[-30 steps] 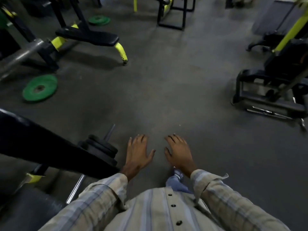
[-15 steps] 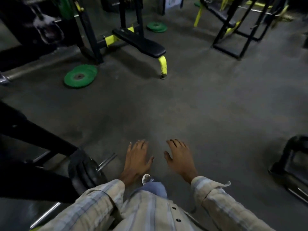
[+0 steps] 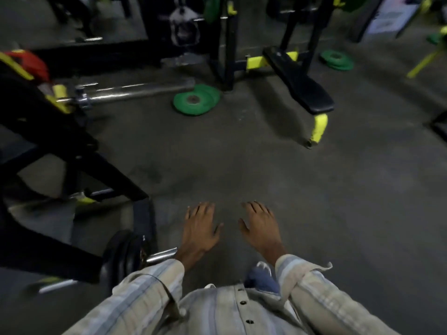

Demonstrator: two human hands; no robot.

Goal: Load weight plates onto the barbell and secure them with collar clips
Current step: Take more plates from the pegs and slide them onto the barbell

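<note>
My left hand (image 3: 199, 229) and my right hand (image 3: 261, 227) hang in front of me, palms down, fingers spread, holding nothing. Just left of my left wrist a barbell sleeve end (image 3: 162, 254) pokes out, with black weight plates (image 3: 121, 256) stacked on it. Further off, green weight plates (image 3: 196, 99) lie flat on the floor near the end of a second chrome barbell (image 3: 135, 90). Another green plate pile (image 3: 337, 59) lies at the back right. No collar clip is visible to me.
A black rack frame (image 3: 79, 160) with yellow parts fills the left side. A black bench (image 3: 298, 83) with a yellow foot stands ahead at centre right. Dark grey floor (image 3: 242, 165) stretches between me and the bench. The picture is motion-blurred.
The view has swung left, so the bench and green plates have slid rightward. The black plates on the barbell are nearer my left wrist. Both hands stay spread and bare.
</note>
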